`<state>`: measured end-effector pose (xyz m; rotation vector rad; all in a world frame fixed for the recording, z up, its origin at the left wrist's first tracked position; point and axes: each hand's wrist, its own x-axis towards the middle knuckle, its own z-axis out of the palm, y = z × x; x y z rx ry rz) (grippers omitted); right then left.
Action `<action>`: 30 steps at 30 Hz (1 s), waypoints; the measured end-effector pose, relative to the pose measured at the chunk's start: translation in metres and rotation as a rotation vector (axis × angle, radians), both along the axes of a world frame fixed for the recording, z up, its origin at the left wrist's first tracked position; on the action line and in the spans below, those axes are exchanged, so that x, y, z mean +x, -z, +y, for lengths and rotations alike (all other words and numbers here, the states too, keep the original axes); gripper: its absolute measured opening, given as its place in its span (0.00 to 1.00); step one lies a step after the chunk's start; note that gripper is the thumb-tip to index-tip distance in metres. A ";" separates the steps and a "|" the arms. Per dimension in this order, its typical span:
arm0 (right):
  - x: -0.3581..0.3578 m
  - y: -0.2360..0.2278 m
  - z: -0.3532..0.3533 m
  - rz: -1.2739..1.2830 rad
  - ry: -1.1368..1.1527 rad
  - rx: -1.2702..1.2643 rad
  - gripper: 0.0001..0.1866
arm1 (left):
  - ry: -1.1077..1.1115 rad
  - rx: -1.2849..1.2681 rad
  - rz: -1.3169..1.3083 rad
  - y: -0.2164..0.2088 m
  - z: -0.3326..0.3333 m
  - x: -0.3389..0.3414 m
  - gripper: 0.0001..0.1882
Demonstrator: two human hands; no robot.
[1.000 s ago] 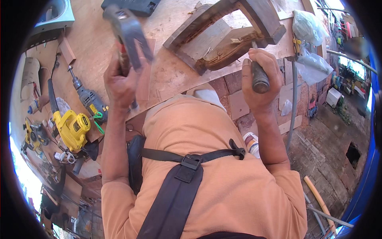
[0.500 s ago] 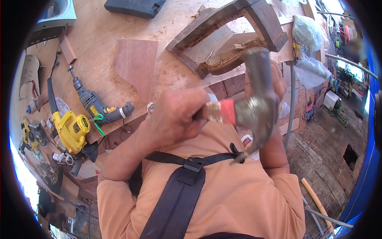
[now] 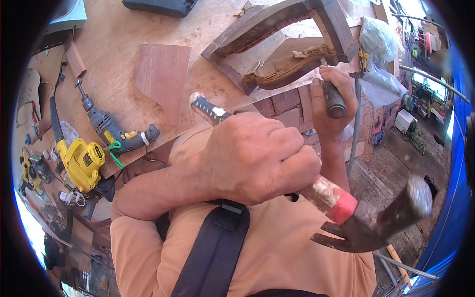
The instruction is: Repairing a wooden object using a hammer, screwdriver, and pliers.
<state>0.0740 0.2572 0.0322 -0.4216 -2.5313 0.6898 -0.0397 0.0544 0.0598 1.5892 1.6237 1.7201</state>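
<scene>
My left hand (image 3: 262,158) is closed round the grip of a claw hammer (image 3: 368,220), raised over my chest. The hammer's head and claw lie to the right and its black-wrapped handle end shows on the left. Farther out, my right hand (image 3: 341,94) is wrapped round the dark handle of a chisel (image 3: 335,105). The chisel's blade points away from me at the curved, splintered rail of a dark wooden frame (image 3: 287,74). Loose chips lie along that rail. Whether the blade tip touches the wood is hard to tell.
On the workbench (image 3: 109,29) lie a curved-edge plywood piece (image 3: 161,79), a power drill (image 3: 114,123) and a yellow blower (image 3: 81,161). A dark case (image 3: 161,6) sits at the far edge. Plastic bags (image 3: 381,39) hang at the right by a grey pole (image 3: 355,143).
The hammer has swung from in front of my right hand down and right, nearer to me. My right hand and the chisel now show. The whole view has shifted slightly.
</scene>
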 end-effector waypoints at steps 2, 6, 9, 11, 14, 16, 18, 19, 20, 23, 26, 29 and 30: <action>0.000 -0.001 0.005 0.036 -0.026 0.003 0.14 | -0.079 0.021 0.126 0.004 0.005 0.001 0.09; 0.003 -0.004 0.009 0.015 -0.017 -0.013 0.15 | -0.174 -0.147 0.241 0.032 0.024 -0.005 0.09; 0.008 0.002 0.019 0.057 -0.066 -0.043 0.14 | -0.177 -0.260 0.321 0.034 0.028 -0.010 0.07; 0.006 -0.002 0.017 0.048 -0.046 -0.050 0.14 | -0.156 -0.174 0.315 0.017 0.025 -0.011 0.06; 0.006 0.001 0.018 0.042 -0.017 -0.073 0.15 | -0.150 -0.069 0.335 0.010 0.022 -0.007 0.05; 0.005 0.001 0.015 0.077 -0.032 -0.135 0.13 | -0.185 -0.185 0.327 0.022 0.029 -0.007 0.05; 0.012 0.002 0.016 0.065 -0.024 -0.083 0.12 | -0.178 -0.321 0.292 0.030 0.034 -0.010 0.05; 0.016 0.005 0.017 0.043 -0.013 -0.041 0.12 | -0.178 -0.323 0.319 0.031 0.035 -0.010 0.05; 0.017 0.005 0.018 0.021 -0.002 0.001 0.11 | -0.178 -0.324 0.346 0.029 0.037 -0.011 0.05; 0.010 0.006 0.019 0.062 -0.023 -0.076 0.12 | -0.127 -0.221 0.333 0.010 0.025 -0.003 0.05; 0.004 0.005 0.020 0.059 -0.034 -0.016 0.11 | -0.076 -0.161 0.304 0.018 0.024 -0.001 0.05; 0.006 0.010 0.024 0.024 -0.052 0.097 0.11 | -0.169 -0.424 0.315 0.038 0.041 -0.009 0.06; 0.003 0.010 0.024 0.026 -0.053 0.100 0.11 | -0.171 -0.421 0.316 0.036 0.041 -0.012 0.06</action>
